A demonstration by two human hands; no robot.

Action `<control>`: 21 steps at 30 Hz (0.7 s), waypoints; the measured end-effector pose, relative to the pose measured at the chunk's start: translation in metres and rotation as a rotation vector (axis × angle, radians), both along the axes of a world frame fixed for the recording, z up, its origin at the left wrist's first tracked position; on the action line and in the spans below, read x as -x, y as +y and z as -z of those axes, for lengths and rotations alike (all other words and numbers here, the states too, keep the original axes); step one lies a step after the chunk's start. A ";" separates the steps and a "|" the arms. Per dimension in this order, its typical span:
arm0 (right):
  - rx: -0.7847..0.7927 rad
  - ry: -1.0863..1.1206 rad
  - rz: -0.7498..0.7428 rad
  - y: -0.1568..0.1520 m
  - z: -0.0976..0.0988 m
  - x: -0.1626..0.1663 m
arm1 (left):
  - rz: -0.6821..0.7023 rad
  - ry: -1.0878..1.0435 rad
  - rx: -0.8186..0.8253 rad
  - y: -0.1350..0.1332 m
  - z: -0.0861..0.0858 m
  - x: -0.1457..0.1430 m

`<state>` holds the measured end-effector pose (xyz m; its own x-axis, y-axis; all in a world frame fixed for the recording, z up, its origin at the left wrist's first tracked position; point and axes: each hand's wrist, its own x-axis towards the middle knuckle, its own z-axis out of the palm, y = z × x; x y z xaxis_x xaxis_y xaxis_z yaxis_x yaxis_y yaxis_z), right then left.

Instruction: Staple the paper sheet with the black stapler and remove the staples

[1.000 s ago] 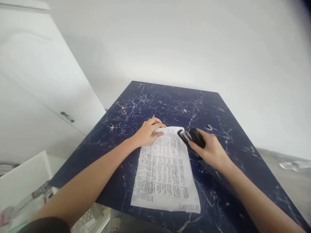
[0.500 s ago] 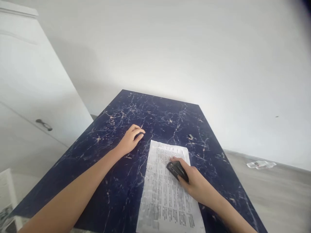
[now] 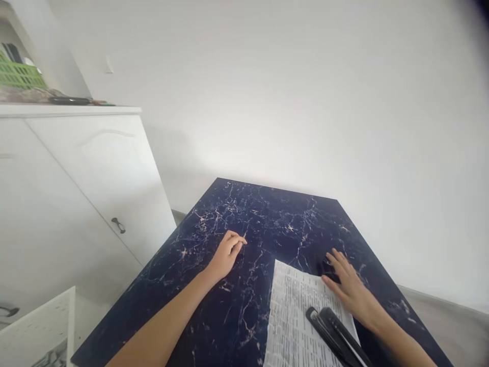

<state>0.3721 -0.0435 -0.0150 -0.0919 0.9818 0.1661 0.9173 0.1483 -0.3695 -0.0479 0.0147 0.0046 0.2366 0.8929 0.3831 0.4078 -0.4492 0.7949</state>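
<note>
A black stapler (image 3: 332,334) lies on the printed sheets of paper (image 3: 290,306), its rear end cut off by the lower edge of the view. To the right of the stapler, my right hand (image 3: 349,285) reaches past the paper's top corner with fingers stretched and apart. Its fingertips are over the dark tabletop, where a small item beneath them is mostly hidden. My left hand (image 3: 228,255) rests on the table left of the paper, thumb and fingers closed together. What they hold, if anything, is hidden.
Everything lies on a dark blue, marble-patterned table (image 3: 267,219) that ends close to a white wall (image 3: 286,102). A white cabinet (image 3: 107,168) with dark handles stands at the left. A green basket (image 3: 21,74) shows above it, and a white-framed piece (image 3: 46,321) is at lower left.
My right hand has let go of the stapler, leaving it on the paper, and moved out over the tabletop, fingers spread. The camera has tilted up and turned left.
</note>
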 end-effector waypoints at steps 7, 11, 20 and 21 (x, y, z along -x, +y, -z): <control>0.039 -0.315 0.024 0.035 0.034 0.055 | -0.029 -0.046 0.027 0.001 -0.002 0.003; 0.082 -0.339 -0.075 0.056 0.018 0.106 | -0.156 -0.145 -0.021 0.022 -0.002 0.034; 0.156 -0.115 -0.125 0.100 -0.003 0.235 | -0.634 -0.556 0.086 0.062 0.014 0.114; 0.140 -0.067 -0.159 0.104 -0.003 0.246 | -0.654 -0.580 0.090 0.063 0.014 0.116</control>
